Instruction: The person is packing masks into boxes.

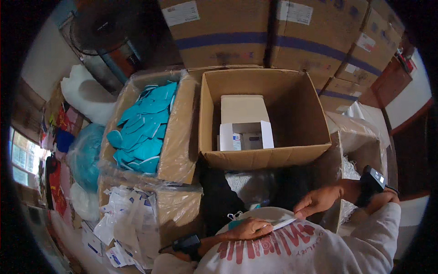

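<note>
My left hand [252,228] is closed in front of my torso, its fingers curled over one end of a narrow white strip [284,223], which looks like a folded bag or paper edge. A small teal piece [234,224], seemingly a folded face mask with white cord loops, pokes out beside that hand; most of it is hidden. At the strip's other end, the thumb and fingers of my right hand [317,202] pinch together. Ahead on the left, a plastic-lined carton [186,132] holds a pile of teal folded face masks [146,121].
A large open carton [264,157] stands ahead with an opened white box [242,108] inside. Below the mask carton, another carton [178,210] holds printed clear packets [132,219]. An open carton [340,160] with white stringy material stands right. Stacked sealed cartons [223,23] line the back.
</note>
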The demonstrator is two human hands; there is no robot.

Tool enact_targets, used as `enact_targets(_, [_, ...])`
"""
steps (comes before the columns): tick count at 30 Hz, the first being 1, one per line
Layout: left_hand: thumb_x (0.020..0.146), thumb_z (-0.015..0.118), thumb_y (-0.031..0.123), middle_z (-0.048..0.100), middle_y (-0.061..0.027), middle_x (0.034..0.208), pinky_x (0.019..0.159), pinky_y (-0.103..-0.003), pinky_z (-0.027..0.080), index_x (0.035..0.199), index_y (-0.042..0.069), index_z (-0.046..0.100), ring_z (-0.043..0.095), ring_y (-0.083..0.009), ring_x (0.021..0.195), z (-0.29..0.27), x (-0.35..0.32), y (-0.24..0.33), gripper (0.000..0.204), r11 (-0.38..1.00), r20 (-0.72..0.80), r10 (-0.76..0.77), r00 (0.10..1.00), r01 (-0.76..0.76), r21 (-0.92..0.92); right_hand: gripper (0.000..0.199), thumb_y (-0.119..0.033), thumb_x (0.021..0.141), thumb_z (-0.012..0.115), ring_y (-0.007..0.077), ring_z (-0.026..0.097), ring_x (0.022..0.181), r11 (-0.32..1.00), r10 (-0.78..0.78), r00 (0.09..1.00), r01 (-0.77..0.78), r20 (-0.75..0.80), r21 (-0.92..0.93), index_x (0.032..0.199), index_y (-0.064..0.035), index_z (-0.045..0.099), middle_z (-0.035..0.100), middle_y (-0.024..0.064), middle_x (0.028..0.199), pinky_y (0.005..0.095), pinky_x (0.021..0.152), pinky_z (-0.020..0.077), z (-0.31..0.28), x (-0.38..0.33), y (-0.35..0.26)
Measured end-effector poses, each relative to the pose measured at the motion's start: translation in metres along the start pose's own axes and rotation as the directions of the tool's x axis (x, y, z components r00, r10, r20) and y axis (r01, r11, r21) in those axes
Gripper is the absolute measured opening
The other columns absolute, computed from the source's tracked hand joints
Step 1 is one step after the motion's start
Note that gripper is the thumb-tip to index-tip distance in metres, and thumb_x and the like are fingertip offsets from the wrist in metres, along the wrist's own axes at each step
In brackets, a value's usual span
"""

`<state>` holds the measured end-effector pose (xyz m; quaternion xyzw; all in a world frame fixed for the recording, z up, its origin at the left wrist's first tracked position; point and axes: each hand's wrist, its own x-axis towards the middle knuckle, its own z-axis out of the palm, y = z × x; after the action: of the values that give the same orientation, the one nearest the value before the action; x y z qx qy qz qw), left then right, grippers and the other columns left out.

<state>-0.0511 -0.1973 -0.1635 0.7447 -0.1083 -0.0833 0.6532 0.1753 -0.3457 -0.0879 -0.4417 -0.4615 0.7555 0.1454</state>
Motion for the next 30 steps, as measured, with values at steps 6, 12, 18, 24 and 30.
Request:
enact_targets(6, [0.089,0.046,0.023,0.058,-0.0108,0.075,0.064,-0.031,0.043,0.085,0.000,0.057,0.055,-0.0184,0.069,-0.012,-0.030,-0.005,0.026,0.938,-0.055,-0.323,0.945,0.312,-0.149,0.028,-0.032,0.092,0.041,0.0081,0.046,0.064,0.898,0.438,0.686,-0.358,-0.582,0.254,0.086,-0.0080,0.055,0.050,-0.0003,0.072,0.0236,0.058,0.0405,-0.039,-0.099,0.012])
enact_targets(12, [0.080,0.060,0.027,0.060,-0.0089,0.078,0.069,-0.033,0.045,0.094,0.006,0.054,0.058,-0.0260,0.076,-0.074,0.019,-0.018,0.026,0.909,-0.552,-0.149,0.821,0.333,0.250,0.013,-0.015,0.086,0.050,0.0136,0.053,0.071,0.607,0.131,0.766,0.440,-0.629,0.662,0.090,-0.0029,0.053,0.054,0.0054,0.079,0.0230,0.061,0.0439,-0.032,-0.012,0.080])
enact_targets(18, [0.076,0.064,0.029,0.060,-0.0094,0.083,0.074,-0.034,0.044,0.104,0.006,0.053,0.058,-0.0277,0.083,-0.116,0.022,0.008,0.038,0.811,-0.675,-0.005,0.738,0.398,0.429,0.018,-0.015,0.086,0.050,0.0182,0.057,0.083,0.640,0.045,0.670,0.550,-0.741,0.536,0.099,-0.0014,0.050,0.056,0.0099,0.090,0.0302,0.073,0.0486,-0.038,0.140,0.177])
enact_targets(24, [0.081,0.060,0.032,0.058,-0.0071,0.079,0.073,-0.029,0.043,0.098,0.002,0.055,0.055,-0.0161,0.079,-0.124,0.015,0.021,0.035,0.895,-0.661,-0.098,0.744,0.356,0.268,0.035,-0.035,0.086,0.052,0.0122,0.053,0.079,0.681,0.368,0.665,0.283,-0.650,0.676,0.106,-0.0055,0.049,0.056,0.0008,0.080,0.0278,0.066,0.0454,-0.047,0.177,0.172])
enact_targets(30, [0.088,0.050,0.034,0.056,-0.0039,0.076,0.065,-0.023,0.041,0.095,0.002,0.056,0.052,-0.0094,0.070,-0.133,0.010,0.031,0.034,0.954,-0.673,-0.097,0.733,0.261,0.146,0.038,-0.035,0.088,0.049,0.0070,0.046,0.077,0.756,-0.436,0.520,0.654,-0.734,0.015,0.109,-0.0029,0.051,0.052,-0.0026,0.081,0.0241,0.066,0.0409,-0.034,0.147,0.013])
